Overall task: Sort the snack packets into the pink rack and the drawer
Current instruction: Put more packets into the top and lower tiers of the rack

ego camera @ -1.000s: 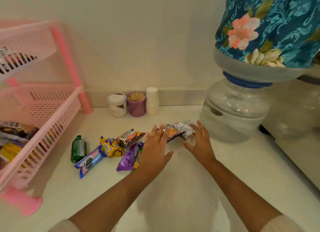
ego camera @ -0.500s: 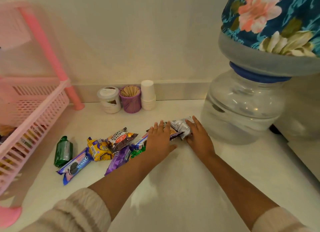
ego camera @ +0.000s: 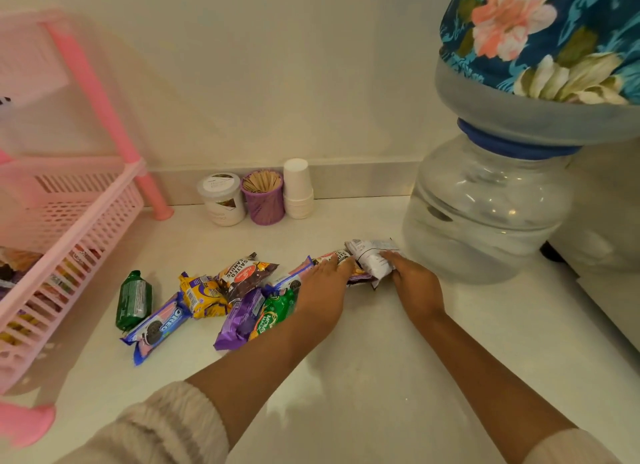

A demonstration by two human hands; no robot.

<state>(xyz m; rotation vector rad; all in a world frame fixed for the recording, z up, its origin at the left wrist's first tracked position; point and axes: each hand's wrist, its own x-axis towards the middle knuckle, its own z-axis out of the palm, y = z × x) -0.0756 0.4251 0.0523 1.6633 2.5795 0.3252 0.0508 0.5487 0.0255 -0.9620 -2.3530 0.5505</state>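
Observation:
Several snack packets lie in a loose row on the white counter: a green packet, an Oreo packet, a yellow packet, a brown salted-peanuts packet, a purple packet and a green-orange packet. My left hand lies flat, fingers apart, over packets in the middle of the row. My right hand has its fingers curled around a silver-white packet at the right end. The pink rack stands at the left, with packets in its lower basket. No drawer is in view.
A white jar, a purple cup of wooden sticks and stacked white paper cups stand against the back wall. A large clear water dispenser with a floral-covered bottle on top stands at the right, close to my right hand.
The view has shifted right and closer, so the rack sits further left. My right hand's fingers have closed around the silver-white packet. My left hand stays on the packets.

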